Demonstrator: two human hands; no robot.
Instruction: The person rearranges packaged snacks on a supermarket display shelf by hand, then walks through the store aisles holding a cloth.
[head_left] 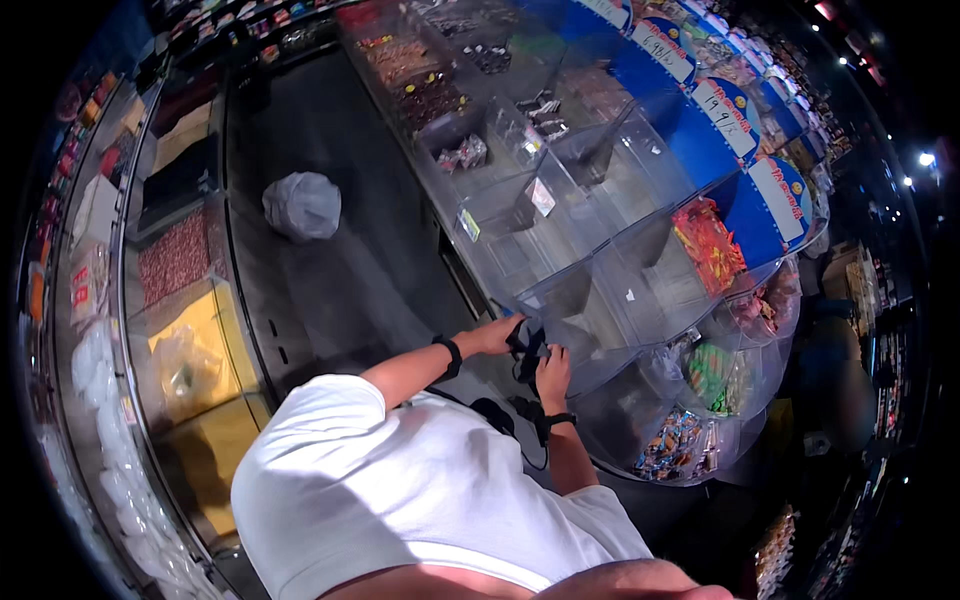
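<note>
My left hand (495, 336) and my right hand (552, 378) are close together at the near edge of a display of clear plastic bins (575, 305). Between them is a small black object (527, 352), its kind too dark to make out. The fingers of my left hand close around its upper left side. My right hand has its fingers curled at its right side. Each wrist wears a black band, and a black cable hangs below the right one. The nearest bin compartment, just beyond my hands, looks bare inside.
Farther bins hold wrapped sweets (463, 153) and red packets (708, 245), below blue price signs (727, 117). Rounded clear bins (715, 375) with sweets stand at right. A white plastic bag (302, 206) sits in the aisle; a counter (180, 258) with filled compartments lines the left.
</note>
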